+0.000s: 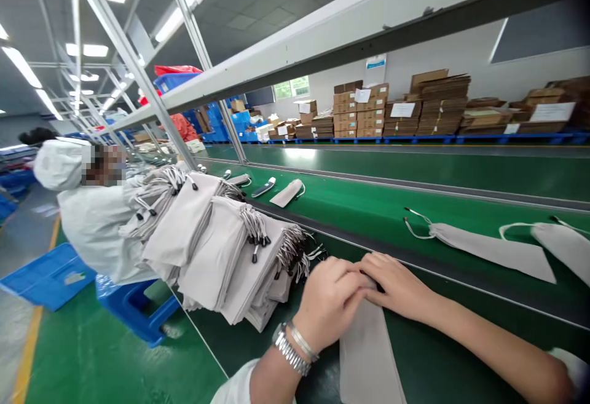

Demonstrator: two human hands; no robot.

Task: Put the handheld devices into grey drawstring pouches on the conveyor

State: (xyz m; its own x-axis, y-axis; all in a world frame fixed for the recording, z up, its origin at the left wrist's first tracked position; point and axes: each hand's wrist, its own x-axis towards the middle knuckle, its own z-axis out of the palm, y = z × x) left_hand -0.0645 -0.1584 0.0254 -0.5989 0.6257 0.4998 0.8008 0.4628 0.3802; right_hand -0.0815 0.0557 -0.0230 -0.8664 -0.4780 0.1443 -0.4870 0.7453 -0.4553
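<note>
My left hand [328, 298] and my right hand [397, 286] meet at the top end of a grey drawstring pouch [369, 355] that lies on the green bench edge. Both hands have their fingers curled and pinched on the pouch mouth. A metal bracelet sits on my left wrist. A heap of grey drawstring pouches [216, 244] with black cord ends lies just left of my hands.
Filled grey pouches [488, 249] and another pouch [562, 245] lie on the green conveyor belt [369, 207] to the right; more pouches and a dark device [263, 187] sit farther along. A co-worker in white [87, 213] sits at left by blue crates [50, 275]. Cardboard stacks [437, 106] line the back wall.
</note>
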